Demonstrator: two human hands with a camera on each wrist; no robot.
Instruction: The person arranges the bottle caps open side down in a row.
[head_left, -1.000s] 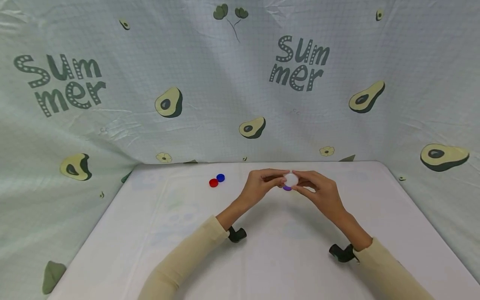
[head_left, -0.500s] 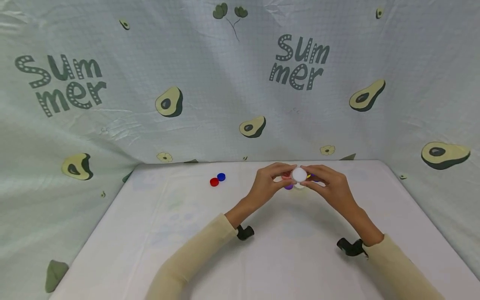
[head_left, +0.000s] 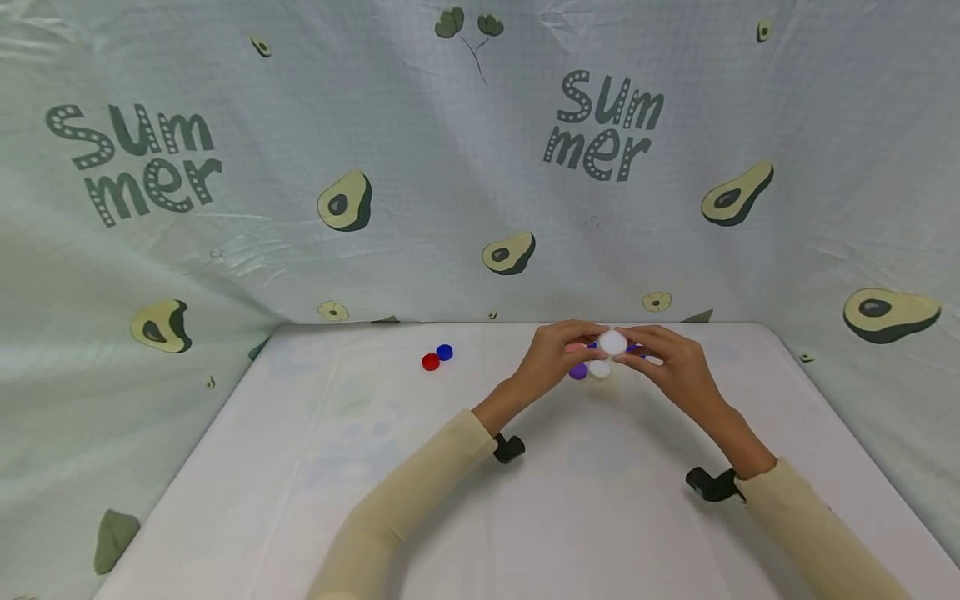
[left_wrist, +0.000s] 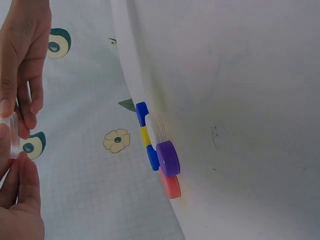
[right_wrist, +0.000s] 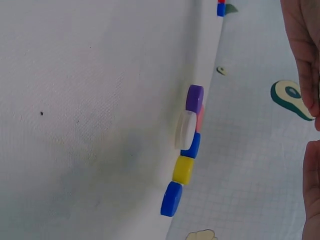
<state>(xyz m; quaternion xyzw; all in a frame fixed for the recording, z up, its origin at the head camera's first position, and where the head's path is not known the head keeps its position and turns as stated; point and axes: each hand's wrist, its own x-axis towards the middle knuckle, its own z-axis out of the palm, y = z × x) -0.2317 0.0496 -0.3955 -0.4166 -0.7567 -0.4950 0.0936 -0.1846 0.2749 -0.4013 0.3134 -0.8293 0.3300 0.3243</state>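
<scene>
Between my two hands, raised off the table, is a round white bottle cap point(head_left: 612, 342), see-through at its side in the left wrist view. My left hand point(head_left: 551, 358) pinches its left edge with thumb and fingertips, and my right hand point(head_left: 675, 367) pinches the right edge. Below and beyond them a cluster of caps lies on the table: a purple cap point(left_wrist: 168, 158), a white cap point(right_wrist: 185, 130), a pink cap point(left_wrist: 170, 184), a yellow cap point(right_wrist: 183, 170) and blue caps point(right_wrist: 171, 199). In the head view the hands partly cover this cluster.
Farther left on the white table point(head_left: 450, 500) a red cap point(head_left: 431, 362) touches or nearly touches a blue cap point(head_left: 445, 352). A printed sheet point(head_left: 420, 167) with avocados and lettering hangs behind the table and along its sides.
Both hands have moved right and slightly away, carrying the white bottle cap. More of the cap cluster beneath now shows. The red and blue caps at left stay put.
</scene>
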